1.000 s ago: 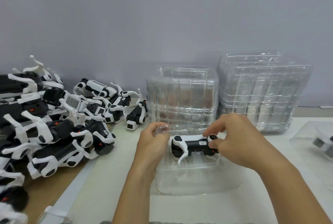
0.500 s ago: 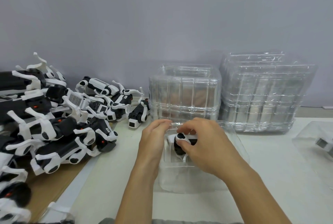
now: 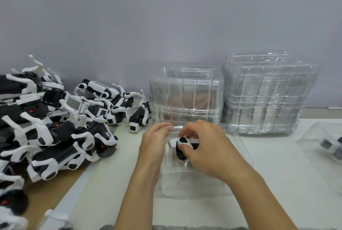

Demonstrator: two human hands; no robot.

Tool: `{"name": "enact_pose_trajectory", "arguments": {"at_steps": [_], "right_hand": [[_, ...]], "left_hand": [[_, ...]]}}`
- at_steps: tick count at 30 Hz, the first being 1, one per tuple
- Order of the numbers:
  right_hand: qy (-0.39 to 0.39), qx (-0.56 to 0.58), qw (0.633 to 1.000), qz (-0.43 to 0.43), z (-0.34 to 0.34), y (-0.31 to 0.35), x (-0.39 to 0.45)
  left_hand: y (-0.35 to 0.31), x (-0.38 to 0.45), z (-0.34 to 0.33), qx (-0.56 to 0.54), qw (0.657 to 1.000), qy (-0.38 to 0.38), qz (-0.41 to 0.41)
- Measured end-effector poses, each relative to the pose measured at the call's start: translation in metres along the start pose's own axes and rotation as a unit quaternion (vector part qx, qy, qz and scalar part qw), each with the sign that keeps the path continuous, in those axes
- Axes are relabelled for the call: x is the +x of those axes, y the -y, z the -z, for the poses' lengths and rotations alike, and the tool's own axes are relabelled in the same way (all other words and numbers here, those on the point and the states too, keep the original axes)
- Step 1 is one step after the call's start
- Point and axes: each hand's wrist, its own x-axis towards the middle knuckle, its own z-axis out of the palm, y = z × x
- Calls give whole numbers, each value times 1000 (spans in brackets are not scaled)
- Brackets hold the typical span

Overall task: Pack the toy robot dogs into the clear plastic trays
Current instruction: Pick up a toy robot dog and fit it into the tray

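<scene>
Right hand (image 3: 207, 148) pinching a toy robot dog (image 3: 182, 146), pressing it into the clear tray (image 3: 238, 142); left hand (image 3: 155, 142) curled on the tray's rim. Probably light, rigid, thin-legged: best gripped by the body. White tabletop (image 3: 268, 183), dog pile (image 3: 55, 128) left, tray stacks (image 3: 268, 96) behind.

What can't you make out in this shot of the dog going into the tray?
- Toy dog, head view: most of its body is covered by the right hand.
- Clear tray: whether the dog is seated, glare and fingers hide it.
- Packed tray at right: cut off by the edge.
- Dog pile: count unclear, overlapping.
</scene>
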Motion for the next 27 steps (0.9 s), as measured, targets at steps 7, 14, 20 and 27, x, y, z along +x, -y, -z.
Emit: {"name": "enact_pose_trajectory", "arguments": {"at_steps": [7,14,20,27], "right_hand": [[-19,28,999,-32,35,-14,1],[-2,20,991,-131,63,-38,-6],[-21,29,989,-144,55,-40,-3],[-45,49,995,-79,59,-43,-6]], "left_hand": [[1,5,0,-3,1000,-19,4],[3,6,0,0,1000,-28,7],[2,3,0,22,1000,-18,6],[-3,-1,2,77,996,-17,-30]]}}
